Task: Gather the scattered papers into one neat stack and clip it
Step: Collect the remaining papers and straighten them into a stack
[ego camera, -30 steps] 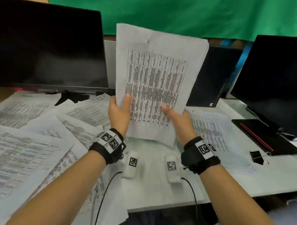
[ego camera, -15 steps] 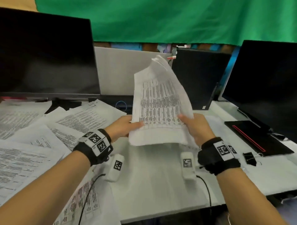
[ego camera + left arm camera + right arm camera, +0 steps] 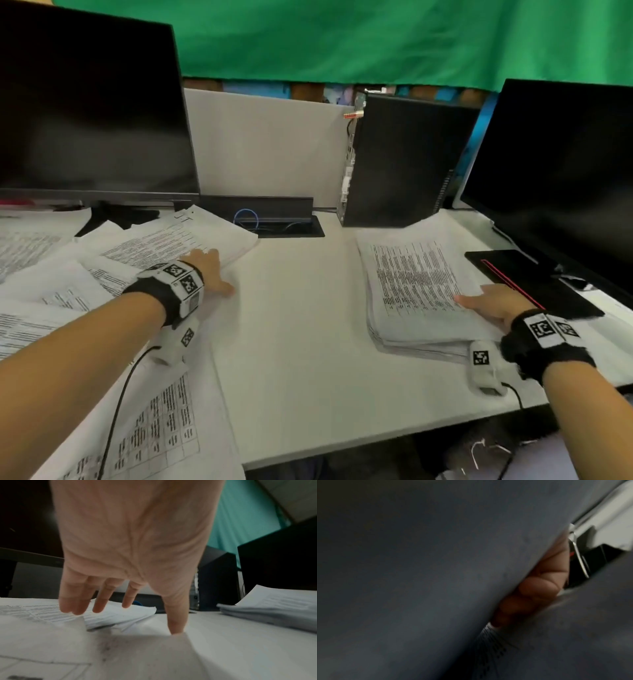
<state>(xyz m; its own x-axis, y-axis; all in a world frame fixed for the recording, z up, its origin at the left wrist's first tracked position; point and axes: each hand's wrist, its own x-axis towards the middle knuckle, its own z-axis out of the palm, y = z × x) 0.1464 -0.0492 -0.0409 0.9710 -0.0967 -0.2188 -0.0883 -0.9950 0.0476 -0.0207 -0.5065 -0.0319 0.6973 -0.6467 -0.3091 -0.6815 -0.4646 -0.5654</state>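
Meanwhile right hand grips stack; left hand spreads over scattered papers.

Bare counter open between scattered papers (left) and stack; blocked behind by computer tower and monitors.

The head view looks forward and down over the white table from above. The left wrist view sits low, just behind the left hand, sharing the stacked printed papers. The right wrist view is pressed close, mostly dark.
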